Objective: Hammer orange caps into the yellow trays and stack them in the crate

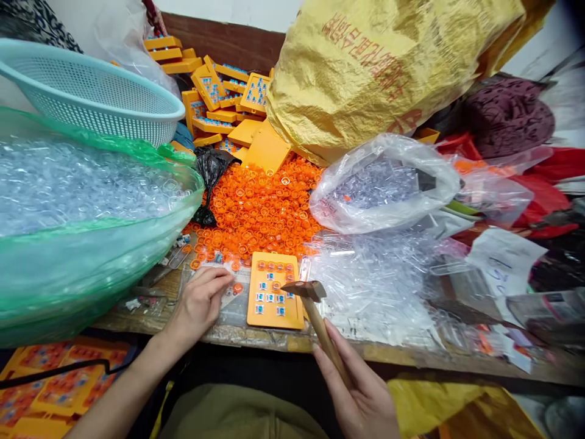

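My right hand (354,384) is wrapped round the wooden handle of a hammer (320,323). The hammer's metal head is over the right part of a flat yellow-orange plastic board (269,322) lying on the bench. On the board, round orange pieces (271,266) fill the upper row, and several small blue-and-clear parts sit in the slots below. To the left of the board, my left hand (198,305) is closed with fingertips pinched together; anything in them is too small or hidden to name. A loose orange piece (237,288) lies between that hand and the board.
Behind the board is a heap of orange rings (265,207), with stacked boards (214,116) beyond. A green bag (91,256) of clear parts and a blue basket (105,91) stand left. Clear plastic pieces (379,280), a white bag (384,222) and a yellow sack (365,79) occupy the right.
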`<control>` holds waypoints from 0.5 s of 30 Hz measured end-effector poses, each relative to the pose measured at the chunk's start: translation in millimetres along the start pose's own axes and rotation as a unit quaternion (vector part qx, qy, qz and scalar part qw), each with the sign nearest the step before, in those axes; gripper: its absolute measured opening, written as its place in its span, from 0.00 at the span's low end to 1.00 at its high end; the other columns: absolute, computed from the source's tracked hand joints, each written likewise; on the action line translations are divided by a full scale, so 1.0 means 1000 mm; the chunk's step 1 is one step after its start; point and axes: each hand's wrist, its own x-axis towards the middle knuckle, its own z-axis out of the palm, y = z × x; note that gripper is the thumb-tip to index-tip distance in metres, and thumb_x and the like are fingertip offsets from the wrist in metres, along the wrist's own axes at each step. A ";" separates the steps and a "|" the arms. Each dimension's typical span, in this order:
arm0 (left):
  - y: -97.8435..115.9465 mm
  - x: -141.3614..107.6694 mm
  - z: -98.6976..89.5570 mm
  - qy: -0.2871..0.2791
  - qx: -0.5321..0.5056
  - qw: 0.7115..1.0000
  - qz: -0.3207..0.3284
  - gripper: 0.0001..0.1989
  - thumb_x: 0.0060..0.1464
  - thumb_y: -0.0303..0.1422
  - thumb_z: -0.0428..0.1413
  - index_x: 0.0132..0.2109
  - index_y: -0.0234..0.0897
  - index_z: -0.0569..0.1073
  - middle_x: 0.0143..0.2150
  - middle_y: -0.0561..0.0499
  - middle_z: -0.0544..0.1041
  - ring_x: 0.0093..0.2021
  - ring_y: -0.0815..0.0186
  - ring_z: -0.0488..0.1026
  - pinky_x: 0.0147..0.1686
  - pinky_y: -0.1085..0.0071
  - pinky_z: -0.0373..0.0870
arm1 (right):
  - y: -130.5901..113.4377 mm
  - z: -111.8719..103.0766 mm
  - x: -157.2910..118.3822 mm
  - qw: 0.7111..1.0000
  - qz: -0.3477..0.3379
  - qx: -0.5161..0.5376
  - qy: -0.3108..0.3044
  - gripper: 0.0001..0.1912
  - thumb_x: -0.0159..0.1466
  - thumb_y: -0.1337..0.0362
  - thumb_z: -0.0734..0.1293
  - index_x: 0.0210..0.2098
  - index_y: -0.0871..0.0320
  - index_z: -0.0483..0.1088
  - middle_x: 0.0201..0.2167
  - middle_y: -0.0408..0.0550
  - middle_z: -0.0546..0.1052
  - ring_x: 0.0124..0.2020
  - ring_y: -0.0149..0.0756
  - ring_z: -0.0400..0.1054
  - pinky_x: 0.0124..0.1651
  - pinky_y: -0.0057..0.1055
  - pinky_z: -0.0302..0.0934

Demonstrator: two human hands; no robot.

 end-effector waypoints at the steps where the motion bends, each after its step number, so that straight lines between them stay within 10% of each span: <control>1: 0.005 0.002 0.000 0.003 -0.023 1.000 -0.022 0.10 0.57 0.24 0.53 0.44 0.35 0.75 0.38 0.45 0.79 0.39 0.63 0.75 0.41 0.67 0.74 | 0.000 0.001 0.000 1.000 -0.008 0.000 -0.003 0.22 0.61 0.71 0.66 0.55 0.56 0.69 0.49 0.46 0.76 0.46 0.38 0.74 0.50 0.27 0.68; 15: 0.043 0.013 0.022 -0.065 -0.189 0.966 -0.162 0.25 0.53 0.23 0.54 0.58 0.37 0.63 0.38 0.50 0.78 0.37 0.67 0.77 0.42 0.70 0.74 | -0.013 0.005 0.012 0.988 -0.080 0.004 -0.133 0.28 0.65 0.74 0.60 0.64 0.51 0.56 0.45 0.47 0.78 0.44 0.28 0.75 0.49 0.19 0.65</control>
